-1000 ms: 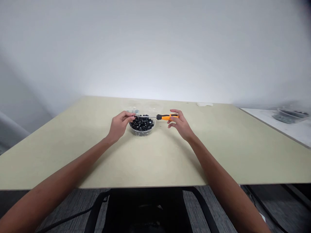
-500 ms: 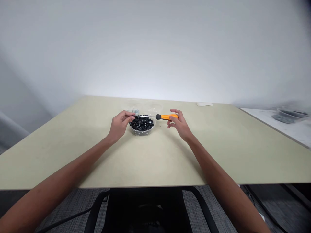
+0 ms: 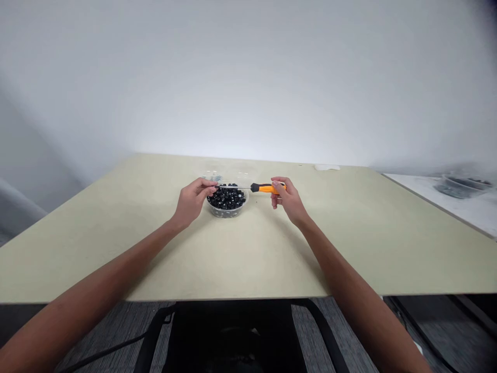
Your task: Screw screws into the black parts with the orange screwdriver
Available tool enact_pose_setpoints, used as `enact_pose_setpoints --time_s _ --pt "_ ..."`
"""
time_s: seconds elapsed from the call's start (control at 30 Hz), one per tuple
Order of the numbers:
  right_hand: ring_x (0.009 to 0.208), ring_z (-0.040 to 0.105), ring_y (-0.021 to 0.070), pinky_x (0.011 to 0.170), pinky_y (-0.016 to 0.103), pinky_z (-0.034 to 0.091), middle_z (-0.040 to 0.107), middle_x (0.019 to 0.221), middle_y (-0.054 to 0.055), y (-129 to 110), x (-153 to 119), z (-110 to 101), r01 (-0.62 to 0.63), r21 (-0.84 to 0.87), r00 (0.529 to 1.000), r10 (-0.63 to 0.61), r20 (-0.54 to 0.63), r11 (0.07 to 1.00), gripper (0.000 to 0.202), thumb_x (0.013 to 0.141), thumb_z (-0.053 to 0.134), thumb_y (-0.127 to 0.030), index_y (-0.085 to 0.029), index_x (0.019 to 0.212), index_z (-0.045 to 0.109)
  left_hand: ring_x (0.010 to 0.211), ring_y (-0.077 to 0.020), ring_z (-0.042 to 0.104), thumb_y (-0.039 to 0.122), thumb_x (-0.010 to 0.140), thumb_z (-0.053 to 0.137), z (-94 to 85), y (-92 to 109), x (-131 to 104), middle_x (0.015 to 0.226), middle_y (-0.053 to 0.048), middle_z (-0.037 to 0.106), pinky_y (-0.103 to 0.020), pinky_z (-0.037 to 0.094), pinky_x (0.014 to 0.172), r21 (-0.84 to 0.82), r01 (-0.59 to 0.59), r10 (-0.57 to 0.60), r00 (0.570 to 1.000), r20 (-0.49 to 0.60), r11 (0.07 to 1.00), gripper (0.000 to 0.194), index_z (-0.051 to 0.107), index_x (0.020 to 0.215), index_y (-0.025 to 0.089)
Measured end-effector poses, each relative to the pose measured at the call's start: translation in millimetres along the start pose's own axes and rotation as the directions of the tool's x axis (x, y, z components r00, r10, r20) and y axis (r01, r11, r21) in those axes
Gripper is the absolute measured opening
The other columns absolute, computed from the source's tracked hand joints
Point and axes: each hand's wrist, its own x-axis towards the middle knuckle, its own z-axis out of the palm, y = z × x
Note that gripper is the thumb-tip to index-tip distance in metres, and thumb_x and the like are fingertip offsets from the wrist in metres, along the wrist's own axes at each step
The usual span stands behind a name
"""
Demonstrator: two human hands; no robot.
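1. Right now the right hand [image 3: 289, 199] has its grip closed around the orange handle of a screwdriver [image 3: 266, 188], fingers curled over the rear of the handle.
2. That screwdriver lies roughly level above the desk [image 3: 248, 248], its black collar and thin metal shaft pointing toward the left hand [image 3: 191, 201].
3. Thumb and fingers of the left hand are pinched together right at the shaft's tip; whatever sits between them is too small to make out.
4. Just beside the left hand, under the shaft, stands a clear round tub [image 3: 227, 202] filled with small black pieces [image 3: 227, 197].
5. Behind the tub, two more clear containers [image 3: 212, 173] stand near the far part of the desk; what they hold is unclear.
6. A small white object [image 3: 326, 167] lies near the desk's far edge, well apart from both hands.
7. Off to the right, on a neighbouring white surface, a blurred bowl [image 3: 462, 185] holds dark contents.
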Motion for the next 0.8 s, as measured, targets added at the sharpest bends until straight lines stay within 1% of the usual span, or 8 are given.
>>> enact_pose_setpoints --time_s 0.07,0.2,0.3,0.47,0.53,0.67,0.73,0.8 --pt "0.057 0.052 0.0085 0.051 0.023 0.048 0.051 0.075 -0.001 -0.2 -0.3 0.5 -0.002 -0.014 1.000 0.001 -0.011 1.000 0.051 0.087 0.055 -0.059 -0.018 0.117 0.050 0.087 -0.0193 0.068 0.035 0.087 0.063 0.4 -0.4 -0.1 0.098 -0.005 0.073 -0.032 0.054 0.083 -0.013 0.008 -0.008 1.000 0.006 1.000 0.019 0.069 0.095 0.019" --pt "0.088 0.061 0.0153 0.066 0.030 0.058 0.056 0.101 0.004 1.6 0.6 -1.0 0.028 0.083 0.998 -0.032 0.053 0.996 0.051 0.083 0.063 -0.048 -0.022 0.125 0.047 0.087 -0.0185 0.068 0.034 0.086 0.064 0.9 -2.3 0.4 0.102 -0.005 0.073 -0.032 0.055 0.084 -0.027 0.001 -0.001 1.000 -0.004 1.000 0.017 0.069 0.093 0.019" --pt "0.078 0.060 0.0121 0.066 0.029 0.057 0.055 0.091 0.002 2.2 1.7 -1.6 0.028 0.096 0.999 -0.031 0.036 0.995 0.051 0.081 0.064 -0.043 -0.021 0.124 0.048 0.087 -0.0189 0.068 0.035 0.086 0.064 0.7 -3.1 0.7 0.102 -0.006 0.073 -0.033 0.055 0.085 -0.021 0.002 -0.002 1.000 -0.004 1.000 0.018 0.069 0.093 0.019" --pt "0.053 0.050 0.0086 0.047 0.022 0.044 0.051 0.071 -0.001 1.5 0.8 0.1 -0.009 -0.016 1.000 0.009 0.000 1.000 0.051 0.087 0.054 -0.058 -0.019 0.120 0.048 0.083 -0.0172 0.067 0.034 0.087 0.064 0.3 -2.9 0.8 0.100 -0.005 0.073 -0.031 0.055 0.081 -0.024 -0.015 0.015 1.000 0.002 1.000 0.017 0.069 0.093 0.018" --pt "0.061 0.055 0.0106 0.050 0.023 0.048 0.055 0.079 0.001 2.4 0.0 0.1 -0.001 -0.018 1.000 0.001 0.020 1.000 0.053 0.088 0.053 -0.059 -0.020 0.123 0.046 0.082 -0.0163 0.067 0.032 0.087 0.064 0.1 -3.1 1.1 0.100 -0.005 0.073 -0.030 0.055 0.080 -0.028 -0.015 0.015 1.000 -0.002 0.999 0.015 0.069 0.092 0.018" --pt "0.097 0.059 0.0151 0.074 0.029 0.058 0.056 0.108 0.005 5.7 0.6 -0.9 0.029 0.022 0.997 -0.031 0.065 0.999 0.056 0.086 0.061 -0.049 -0.025 0.132 0.042 0.081 -0.0157 0.066 0.030 0.086 0.064 -0.1 -4.4 1.8 0.100 -0.004 0.072 -0.029 0.054 0.080 -0.026 -0.015 0.015 1.000 -0.017 1.000 0.013 0.069 0.091 0.019" --pt "0.093 0.058 0.0133 0.076 0.030 0.058 0.056 0.104 0.004 6.8 2.1 -0.9 0.028 0.019 0.999 -0.028 0.030 0.999 0.057 0.084 0.063 -0.049 -0.024 0.131 0.043 0.082 -0.0160 0.066 0.031 0.086 0.064 0.2 -5.2 1.6 0.100 -0.004 0.072 -0.030 0.054 0.080 -0.029 -0.018 0.017 1.000 -0.011 0.999 0.014 0.068 0.091 0.019" --pt "0.076 0.056 0.0099 0.071 0.028 0.056 0.055 0.090 0.002 7.2 3.4 -0.6 0.019 -0.004 1.000 -0.019 -0.013 1.000 0.056 0.085 0.061 -0.053 -0.022 0.129 0.044 0.083 -0.0168 0.066 0.032 0.086 0.064 0.7 -5.7 1.2 0.099 -0.004 0.072 -0.031 0.054 0.081 -0.033 -0.021 0.021 1.000 0.004 0.999 0.015 0.068 0.091 0.019"
